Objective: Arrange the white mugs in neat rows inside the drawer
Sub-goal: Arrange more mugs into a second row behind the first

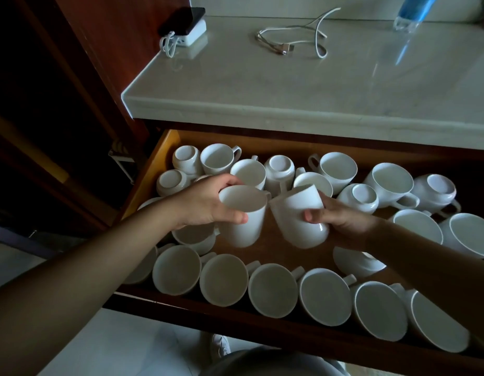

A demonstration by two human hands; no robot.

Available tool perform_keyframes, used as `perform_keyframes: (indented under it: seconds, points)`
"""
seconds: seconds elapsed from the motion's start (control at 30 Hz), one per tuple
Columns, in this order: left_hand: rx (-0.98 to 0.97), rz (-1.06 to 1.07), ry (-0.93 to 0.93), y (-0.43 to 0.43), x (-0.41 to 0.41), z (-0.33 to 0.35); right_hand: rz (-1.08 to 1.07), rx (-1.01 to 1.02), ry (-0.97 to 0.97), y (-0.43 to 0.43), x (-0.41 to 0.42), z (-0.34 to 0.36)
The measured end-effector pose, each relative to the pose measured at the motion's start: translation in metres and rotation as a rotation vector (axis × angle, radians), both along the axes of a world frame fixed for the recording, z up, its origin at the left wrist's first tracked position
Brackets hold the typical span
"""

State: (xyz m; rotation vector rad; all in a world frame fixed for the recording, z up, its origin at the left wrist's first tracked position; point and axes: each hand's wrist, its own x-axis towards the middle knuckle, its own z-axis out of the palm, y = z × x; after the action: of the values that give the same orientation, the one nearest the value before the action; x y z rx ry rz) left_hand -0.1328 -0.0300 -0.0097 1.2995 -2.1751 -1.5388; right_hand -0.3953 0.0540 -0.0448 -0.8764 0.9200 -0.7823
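Above a brown wooden drawer [151, 169], the left hand [202, 207] is clamping its grip on an upright white ceramic mug [243, 226], the right hand [344, 218] on a base-up white ceramic mug [297, 213], probably needing righting first.

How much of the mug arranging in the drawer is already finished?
Done: a neat front row of mugs along the drawer front. In hand: the left hand grips an upright mug, the right hand a tilted mug. Left: the back mugs are jumbled, several upside down.

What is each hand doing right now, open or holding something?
Left hand: grips an upright mug near its rim.
Right hand: grips a bottom-up mug round its side.
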Motion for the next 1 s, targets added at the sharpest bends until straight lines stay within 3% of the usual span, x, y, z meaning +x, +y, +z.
perform_keyframes:
  seconds: [0.17, 0.37, 0.47, 0.57, 0.7, 0.87, 1.0]
  points:
    - [0.022, -0.017, -0.013, -0.001, -0.003, -0.005, 0.044, -0.006, 0.003, 0.000, 0.002, 0.004]
    - [0.051, -0.001, -0.006, -0.006, -0.004, -0.010, -0.072, -0.031, 0.113, 0.001, 0.006, 0.002]
    - [0.048, -0.020, -0.020, -0.007, -0.004, -0.011, -0.101, -0.089, 0.279, -0.002, 0.007, 0.003]
    - [-0.079, -0.092, -0.123, -0.010, -0.005, -0.010, -0.035, -0.106, 0.388, -0.003, 0.008, 0.009]
    - [-0.199, -0.162, -0.227, -0.015, -0.010, -0.005, 0.046, -0.170, 0.679, -0.006, 0.013, 0.012]
    - [-0.266, -0.198, -0.277, -0.019, -0.011, -0.007, -0.030, -0.316, 0.981, -0.002, 0.026, 0.011]
    - [-0.270, -0.210, -0.271, -0.019, -0.012, -0.010, -0.068, -0.395, 1.080, -0.001, 0.025, 0.003]
